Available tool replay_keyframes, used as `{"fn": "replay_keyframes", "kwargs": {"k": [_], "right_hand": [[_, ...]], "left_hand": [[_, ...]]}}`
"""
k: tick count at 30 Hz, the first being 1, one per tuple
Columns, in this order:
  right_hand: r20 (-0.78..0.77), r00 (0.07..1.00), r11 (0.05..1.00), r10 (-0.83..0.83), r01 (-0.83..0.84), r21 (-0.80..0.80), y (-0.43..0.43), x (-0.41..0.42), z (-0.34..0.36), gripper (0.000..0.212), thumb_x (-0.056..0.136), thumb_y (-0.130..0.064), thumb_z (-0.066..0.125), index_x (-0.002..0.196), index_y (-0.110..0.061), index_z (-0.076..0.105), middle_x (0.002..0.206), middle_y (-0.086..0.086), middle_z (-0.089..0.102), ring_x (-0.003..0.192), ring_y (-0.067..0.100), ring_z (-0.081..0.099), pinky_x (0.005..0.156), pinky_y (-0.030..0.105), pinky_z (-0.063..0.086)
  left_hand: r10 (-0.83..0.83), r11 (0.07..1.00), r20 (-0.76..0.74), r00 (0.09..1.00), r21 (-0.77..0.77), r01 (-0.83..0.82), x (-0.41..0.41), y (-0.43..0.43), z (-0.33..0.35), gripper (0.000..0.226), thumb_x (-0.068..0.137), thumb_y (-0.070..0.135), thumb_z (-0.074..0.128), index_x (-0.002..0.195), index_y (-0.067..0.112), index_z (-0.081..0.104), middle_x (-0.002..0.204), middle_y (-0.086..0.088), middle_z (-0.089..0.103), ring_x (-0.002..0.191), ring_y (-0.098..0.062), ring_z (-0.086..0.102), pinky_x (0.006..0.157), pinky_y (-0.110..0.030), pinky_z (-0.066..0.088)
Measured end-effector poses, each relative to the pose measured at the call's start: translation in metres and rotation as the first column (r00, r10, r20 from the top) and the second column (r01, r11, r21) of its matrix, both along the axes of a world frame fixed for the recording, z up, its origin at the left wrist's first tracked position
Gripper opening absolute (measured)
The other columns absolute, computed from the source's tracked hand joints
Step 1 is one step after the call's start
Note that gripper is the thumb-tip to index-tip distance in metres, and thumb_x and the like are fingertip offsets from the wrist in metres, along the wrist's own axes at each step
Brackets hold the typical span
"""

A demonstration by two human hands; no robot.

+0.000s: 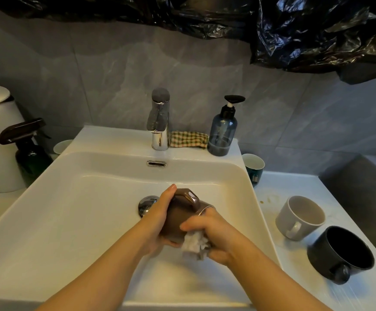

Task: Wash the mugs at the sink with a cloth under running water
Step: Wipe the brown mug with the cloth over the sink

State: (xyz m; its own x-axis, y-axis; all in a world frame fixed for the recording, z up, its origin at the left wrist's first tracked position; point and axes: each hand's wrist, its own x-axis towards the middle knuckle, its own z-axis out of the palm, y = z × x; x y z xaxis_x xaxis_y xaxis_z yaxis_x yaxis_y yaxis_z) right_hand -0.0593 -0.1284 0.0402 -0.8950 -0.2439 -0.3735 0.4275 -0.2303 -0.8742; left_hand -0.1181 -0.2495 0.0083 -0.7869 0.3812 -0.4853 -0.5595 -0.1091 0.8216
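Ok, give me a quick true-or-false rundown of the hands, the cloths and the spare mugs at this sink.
1. The left hand holds the brown ceramic mug over the white basin. True.
2. The right hand is empty. False: it grips a pale crumpled cloth against the mug.
3. A checked cloth lies between the chrome tap and the blue pump bottle. True.
4. The white mug and the dark grey mug sit inside the basin. False: both are on the counter to the right of it.
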Motion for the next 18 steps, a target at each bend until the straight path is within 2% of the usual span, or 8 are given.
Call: {"fn": "replay_keyframes", "kwargs": {"k": [2, 4, 6, 8, 11, 12, 13, 18], "right_hand": [[0.064, 0.996, 0.894, -0.069, 0.091, -0.439, -0.003, -0.004, -0.003, 0.051, 0.052, 0.004, 0.074, 0.102, 0.006, 0.068, 0.103, 0.027, 0.067, 0.091, 0.04, 0.065, 0.091, 0.057, 0.047], [0.086, 0.99, 0.857, -0.11, 0.138, -0.497, -0.005, -0.008, -0.009, 0.061, 0.036, -0.005, 0.082, 0.095, 0.004, 0.072, 0.107, 0.027, 0.065, 0.099, 0.043, 0.057, 0.108, 0.062, 0.025], [0.011, 0.997, 0.962, -0.071, 0.071, -0.263, -0.004, -0.005, -0.012, 0.05, 0.048, -0.01, 0.074, 0.096, 0.002, 0.072, 0.098, 0.028, 0.064, 0.089, 0.041, 0.057, 0.099, 0.064, 0.036], [-0.086, 0.98, 0.941, 0.181, -0.147, 0.304, -0.002, 0.002, -0.01, 0.042, 0.064, -0.013, 0.064, 0.103, 0.003, 0.064, 0.083, 0.025, 0.062, 0.064, 0.033, 0.06, 0.065, 0.048, 0.055], [0.177, 0.796, 0.273, 0.578, -0.393, 0.878, 0.004, 0.006, -0.009, 0.046, 0.074, -0.022, 0.062, 0.116, -0.004, 0.058, 0.099, 0.017, 0.067, 0.077, 0.023, 0.063, 0.078, 0.038, 0.057], [0.234, 0.781, 0.11, 0.579, -0.359, 0.927, 0.007, 0.005, -0.007, 0.045, 0.077, -0.021, 0.062, 0.12, -0.008, 0.057, 0.106, 0.012, 0.066, 0.086, 0.021, 0.061, 0.084, 0.035, 0.055], [0.187, 0.808, 0.062, 0.558, -0.266, 0.962, 0.008, 0.004, -0.008, 0.046, 0.079, -0.019, 0.061, 0.125, -0.013, 0.055, 0.113, 0.009, 0.062, 0.096, 0.021, 0.059, 0.087, 0.033, 0.052], [-0.309, 0.779, 0.418, 0.546, 0.067, 0.906, 0.003, -0.004, -0.021, 0.075, 0.068, -0.025, 0.063, 0.138, -0.027, 0.036, 0.131, 0.0, 0.048, 0.121, 0.019, 0.045, 0.104, 0.036, 0.039]], "left_hand": [[0.04, 0.999, -0.016, 0.999, 0.0, -0.04, -0.002, -0.001, 0.0, 0.051, 0.082, 0.064, 0.043, 0.095, 0.024, 0.072, 0.1, -0.012, 0.073, 0.097, -0.03, 0.065, 0.076, -0.045, 0.054], [0.052, 0.998, 0.006, 0.999, -0.021, -0.052, -0.004, -0.002, 0.0, 0.06, 0.077, 0.071, 0.044, 0.104, 0.024, 0.069, 0.103, -0.012, 0.072, 0.102, -0.033, 0.064, 0.086, -0.052, 0.052], [0.046, 0.998, 0.033, 0.998, -0.039, -0.045, -0.006, -0.004, -0.002, 0.063, 0.074, 0.072, 0.047, 0.108, 0.024, 0.068, 0.104, -0.012, 0.072, 0.103, -0.033, 0.064, 0.086, -0.051, 0.052], [0.031, 0.998, 0.077, 0.997, -0.062, -0.026, -0.005, -0.005, -0.005, 0.059, 0.075, 0.068, 0.052, 0.107, 0.022, 0.07, 0.101, -0.013, 0.072, 0.1, -0.031, 0.065, 0.083, -0.045, 0.053], [-0.052, 0.991, 0.15, 0.987, -0.115, 0.07, 0.002, -0.002, -0.003, 0.059, 0.071, 0.065, 0.06, 0.106, 0.018, 0.069, 0.1, -0.014, 0.072, 0.097, -0.032, 0.066, 0.08, -0.045, 0.054], [-0.055, 0.988, 0.154, 0.986, -0.133, 0.075, 0.003, 0.0, -0.002, 0.059, 0.071, 0.065, 0.06, 0.107, 0.018, 0.068, 0.101, -0.014, 0.072, 0.097, -0.032, 0.065, 0.079, -0.047, 0.055], [-0.042, 0.989, 0.147, 0.988, -0.138, 0.062, 0.003, 0.002, 0.0, 0.057, 0.072, 0.064, 0.06, 0.106, 0.018, 0.067, 0.101, -0.013, 0.071, 0.097, -0.032, 0.065, 0.078, -0.048, 0.055], [0.061, 0.998, 0.181, 0.982, -0.038, -0.055, -0.002, 0.001, 0.003, 0.053, 0.076, 0.066, 0.053, 0.093, 0.019, 0.07, 0.093, -0.015, 0.073, 0.093, -0.037, 0.065, 0.069, -0.052, 0.054]]}}
